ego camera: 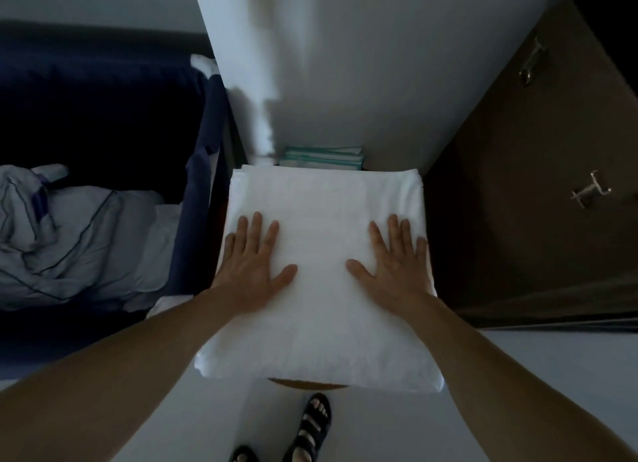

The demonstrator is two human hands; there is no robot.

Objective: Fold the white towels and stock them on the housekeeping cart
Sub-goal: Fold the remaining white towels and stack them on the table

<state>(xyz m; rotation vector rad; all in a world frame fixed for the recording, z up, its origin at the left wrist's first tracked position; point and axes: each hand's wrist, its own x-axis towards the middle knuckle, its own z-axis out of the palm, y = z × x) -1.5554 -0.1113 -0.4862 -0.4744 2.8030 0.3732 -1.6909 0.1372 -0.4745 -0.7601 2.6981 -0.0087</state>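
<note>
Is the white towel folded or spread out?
Folded: the white towel is a compact rectangle with layered edges at its far side; left hand and right hand lie flat on it.

A white towel (321, 254), folded into a thick flat rectangle, lies atop the cart.

Pretty dim shot, bluish-grey cast all over; the white towel (324, 206) is the brightest bit, nearly washed out, hardly any texture; my left hand (253, 266) and right hand (395, 266) throw only faint soft shadows on it; the dark blue bag (103, 102) at upper left sinks to near black; the wall (397, 64) at top centre looks smeared with blur; lines bow outward towards the edges.
</note>
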